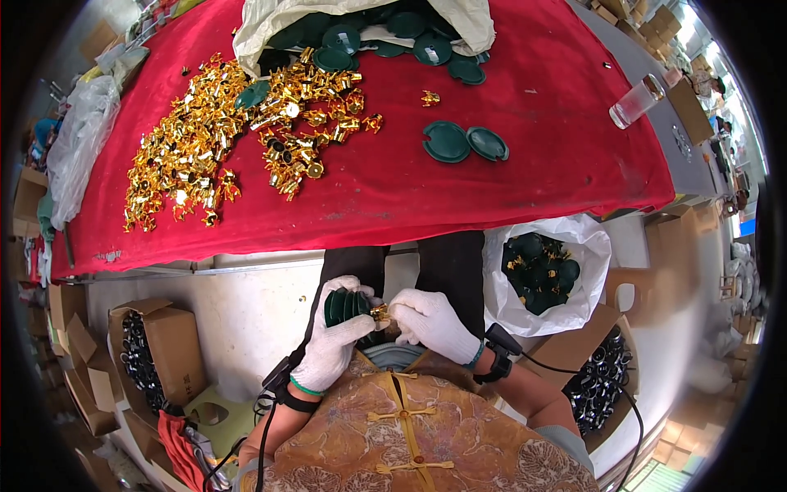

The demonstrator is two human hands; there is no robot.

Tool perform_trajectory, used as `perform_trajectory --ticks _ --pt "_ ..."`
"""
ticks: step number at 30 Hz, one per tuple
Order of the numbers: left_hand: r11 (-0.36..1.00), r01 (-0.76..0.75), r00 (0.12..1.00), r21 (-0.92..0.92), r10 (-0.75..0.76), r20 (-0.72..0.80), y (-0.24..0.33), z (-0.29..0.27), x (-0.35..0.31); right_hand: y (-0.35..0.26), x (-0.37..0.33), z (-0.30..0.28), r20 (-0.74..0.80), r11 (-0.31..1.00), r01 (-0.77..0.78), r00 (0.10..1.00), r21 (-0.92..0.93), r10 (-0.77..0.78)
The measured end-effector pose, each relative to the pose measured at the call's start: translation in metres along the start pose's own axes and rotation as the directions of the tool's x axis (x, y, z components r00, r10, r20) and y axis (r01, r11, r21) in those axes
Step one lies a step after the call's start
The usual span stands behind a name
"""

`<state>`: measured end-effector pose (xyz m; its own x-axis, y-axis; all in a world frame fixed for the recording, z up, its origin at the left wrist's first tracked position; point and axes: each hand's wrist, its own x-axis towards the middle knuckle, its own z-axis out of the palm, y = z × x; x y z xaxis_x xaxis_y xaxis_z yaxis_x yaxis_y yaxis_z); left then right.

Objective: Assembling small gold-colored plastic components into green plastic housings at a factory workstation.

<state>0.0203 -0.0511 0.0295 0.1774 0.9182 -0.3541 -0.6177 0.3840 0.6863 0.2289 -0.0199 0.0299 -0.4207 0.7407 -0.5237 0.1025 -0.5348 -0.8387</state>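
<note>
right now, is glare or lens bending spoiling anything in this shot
In the head view, the red tablecloth bows at its right edge and the corners go black; in the head view, bright glints break up the gold pieces; also in the head view, the left hand and right hand look fairly sharp.

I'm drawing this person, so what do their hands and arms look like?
The left hand and right hand wear white gloves. The left glove has a green edge, the right a bluish one. Each wrist has a black strap with a small black device and black cable. The right sleeve is short and grey.
</note>
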Motion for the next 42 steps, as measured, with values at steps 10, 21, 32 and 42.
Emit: perform_trajectory --ticks 10,21,32,42 --pt "0.999 0.039 0.999 0.008 -0.039 -0.011 -0.005 -0.007 0.000 0.009 0.010 0.005 0.063 0.534 0.579 0.711 -0.616 -0.700" --pt "0.997 0.054 0.998 -0.059 -0.055 -0.021 -0.004 -0.008 -0.001 0.009 0.010 0.005 0.061 0.592 0.536 0.770 -0.602 -0.636" --pt "0.995 0.069 0.996 -0.072 -0.072 -0.047 -0.005 -0.007 -0.001 0.014 0.014 0.004 0.052 0.606 0.526 0.779 -0.597 -0.625" --pt "0.996 0.070 0.997 -0.051 -0.072 -0.039 -0.005 -0.006 0.000 0.020 0.016 0.003 0.034 0.633 0.507 0.796 -0.585 -0.605"
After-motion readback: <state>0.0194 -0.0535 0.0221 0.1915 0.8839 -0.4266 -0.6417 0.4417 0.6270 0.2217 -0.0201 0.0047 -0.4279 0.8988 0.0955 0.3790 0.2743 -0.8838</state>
